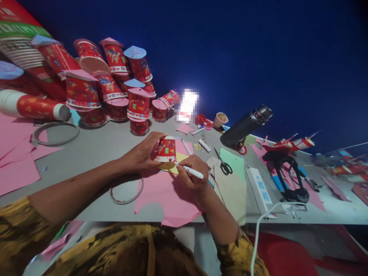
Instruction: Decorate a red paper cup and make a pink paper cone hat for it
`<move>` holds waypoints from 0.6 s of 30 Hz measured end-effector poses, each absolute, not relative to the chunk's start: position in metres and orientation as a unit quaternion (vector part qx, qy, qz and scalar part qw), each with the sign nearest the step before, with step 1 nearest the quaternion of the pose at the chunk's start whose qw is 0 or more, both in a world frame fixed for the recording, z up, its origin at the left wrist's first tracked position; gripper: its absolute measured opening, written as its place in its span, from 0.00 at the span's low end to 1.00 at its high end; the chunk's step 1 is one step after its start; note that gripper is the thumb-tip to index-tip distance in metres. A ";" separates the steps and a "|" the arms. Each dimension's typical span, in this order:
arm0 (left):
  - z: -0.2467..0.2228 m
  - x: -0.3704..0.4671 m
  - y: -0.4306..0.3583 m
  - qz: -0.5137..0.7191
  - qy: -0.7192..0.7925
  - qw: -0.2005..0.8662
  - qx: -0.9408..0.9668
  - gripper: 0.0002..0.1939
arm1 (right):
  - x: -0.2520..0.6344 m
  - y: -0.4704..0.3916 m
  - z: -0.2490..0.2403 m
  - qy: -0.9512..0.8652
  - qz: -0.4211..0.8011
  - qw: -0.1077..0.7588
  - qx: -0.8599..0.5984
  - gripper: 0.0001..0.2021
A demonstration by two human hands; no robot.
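Note:
A red paper cup [167, 148] with a white rim is upside down over yellow paper [180, 157]. My left hand [148, 151] grips its left side. In my right hand [193, 172] is a white marker [193, 172], its tip at the lower right edge of the cup. Pink paper [163, 195] with curved cut-outs lies under both hands. Just beyond my right hand rests another white marker [186, 147]. A grey ring [126, 201] lies below my left forearm.
Stacked red cups [115, 57] with pink and blue paper tops fill the back left. Another grey ring [56, 143] lies nearer. To the right are black scissors [225, 168], a dark flask [244, 128], a power strip [260, 189] and a black strap frame [299, 193]. A white cable crosses the front edge.

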State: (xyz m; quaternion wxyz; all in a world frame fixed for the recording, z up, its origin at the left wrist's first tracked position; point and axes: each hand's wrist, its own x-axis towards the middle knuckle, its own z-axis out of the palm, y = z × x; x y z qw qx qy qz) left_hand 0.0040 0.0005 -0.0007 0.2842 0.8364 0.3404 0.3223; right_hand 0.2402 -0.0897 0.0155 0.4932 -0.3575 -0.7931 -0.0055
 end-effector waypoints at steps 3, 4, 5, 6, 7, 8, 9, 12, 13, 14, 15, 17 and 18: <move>-0.001 0.004 0.000 0.326 0.337 0.284 0.836 0.42 | 0.240 -0.089 0.016 -0.797 -0.011 0.491 -0.351 0.05; -0.001 0.004 0.000 0.327 0.336 0.284 0.836 0.42 | 0.240 -0.088 0.016 -0.799 -0.013 0.488 -0.350 0.05; -0.001 0.004 0.000 0.327 0.336 0.284 0.836 0.42 | 0.240 -0.088 0.016 -0.801 -0.015 0.485 -0.351 0.05; -0.001 0.004 0.000 0.326 0.337 0.285 0.836 0.42 | 0.240 -0.088 0.015 -0.800 -0.017 0.483 -0.355 0.05; -0.001 0.004 0.000 0.323 0.338 0.287 0.836 0.42 | 0.240 -0.088 0.014 -0.798 -0.019 0.484 -0.358 0.05; 0.000 0.004 0.000 0.321 0.340 0.289 0.835 0.42 | 0.240 -0.088 0.014 -0.796 -0.022 0.486 -0.360 0.05; 0.000 0.004 0.000 0.320 0.341 0.291 0.835 0.42 | 0.241 -0.088 0.013 -0.793 -0.024 0.490 -0.361 0.05; 0.001 0.005 -0.001 0.322 0.340 0.291 0.834 0.42 | 0.240 -0.088 0.013 -0.788 -0.024 0.502 -0.356 0.06; 0.001 0.005 -0.001 0.323 0.340 0.290 0.834 0.42 | 0.240 -0.088 0.013 -0.786 -0.022 0.506 -0.355 0.06; 0.001 0.005 -0.001 0.324 0.340 0.288 0.835 0.42 | 0.240 -0.088 0.014 -0.785 -0.019 0.507 -0.355 0.05; 0.001 0.005 -0.001 0.325 0.339 0.287 0.835 0.42 | 0.240 -0.088 0.014 -0.786 -0.016 0.505 -0.357 0.06; -0.001 0.005 0.000 0.327 0.338 0.285 0.835 0.42 | 0.240 -0.089 0.014 -0.790 -0.012 0.491 -0.367 0.06; -0.002 0.005 0.000 0.329 0.335 0.284 0.836 0.42 | 0.240 -0.089 0.014 -0.792 -0.010 0.484 -0.373 0.06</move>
